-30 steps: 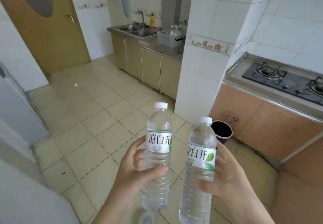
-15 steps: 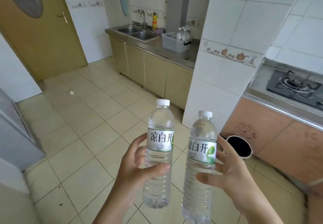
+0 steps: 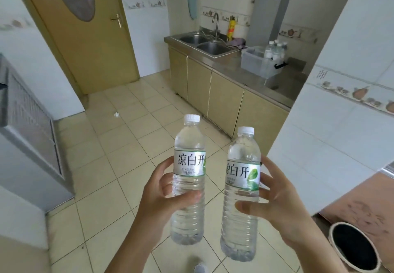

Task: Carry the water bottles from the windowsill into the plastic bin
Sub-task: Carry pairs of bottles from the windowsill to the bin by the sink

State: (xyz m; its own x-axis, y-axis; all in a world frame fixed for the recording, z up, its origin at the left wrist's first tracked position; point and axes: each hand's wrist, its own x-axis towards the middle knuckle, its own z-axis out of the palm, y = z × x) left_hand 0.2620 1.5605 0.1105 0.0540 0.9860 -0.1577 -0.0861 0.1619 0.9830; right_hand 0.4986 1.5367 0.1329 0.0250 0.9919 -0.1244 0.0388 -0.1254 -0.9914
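I hold two upright bottles above the kitchen floor, left grip point(image 3: 165, 196) clamped on one point(image 3: 188, 179), right grip point(image 3: 283, 205) on the other point(image 3: 242, 194), bin point(image 3: 259, 60) on the far surface point(image 3: 238, 70).

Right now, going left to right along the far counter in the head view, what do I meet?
Double sink → yellow bottle → purple cloth → plastic bin, with water bottles standing at its right end.

Two clear bottles point(image 3: 188, 179), white caps, white-green labels. Floor tiles point(image 3: 119, 145) cream. Cabinets point(image 3: 223, 100) beige-yellow. Door point(image 3: 85, 38) tan. Bin point(image 3: 259, 64) translucent grey.
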